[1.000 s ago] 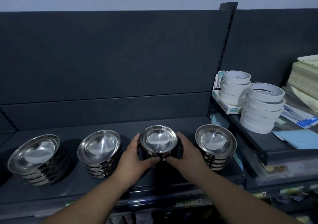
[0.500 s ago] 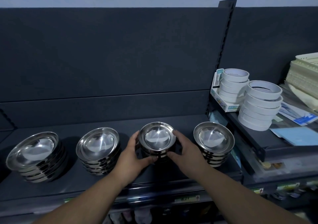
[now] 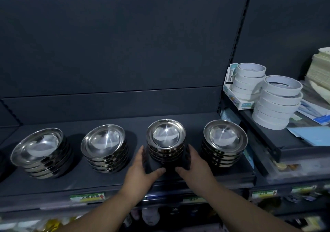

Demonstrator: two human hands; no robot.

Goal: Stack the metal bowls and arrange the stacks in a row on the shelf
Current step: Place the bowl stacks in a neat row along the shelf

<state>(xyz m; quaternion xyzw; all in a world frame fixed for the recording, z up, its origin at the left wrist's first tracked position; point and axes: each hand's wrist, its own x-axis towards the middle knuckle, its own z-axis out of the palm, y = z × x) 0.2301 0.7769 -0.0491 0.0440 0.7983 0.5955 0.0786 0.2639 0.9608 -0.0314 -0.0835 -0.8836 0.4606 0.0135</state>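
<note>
Steel bowl stack (image 3: 166, 142), third along the shelf (image 3: 71, 181), sits between left hand (image 3: 141, 169) and right hand (image 3: 195, 167); both spread wide, fingers fairly straight, flanking its base (contact unclear); best nudged evenly, level with the right-hand stack (image 3: 225, 143).

Grip's loosened now. The left hand (image 3: 141, 171) and right hand (image 3: 194, 167) slide down and back from the third stack (image 3: 166, 142), thumbs off its front and lying low on the shelf (image 3: 107, 180). Fingertips might still brush its base, but it's too dark to tell.
</note>
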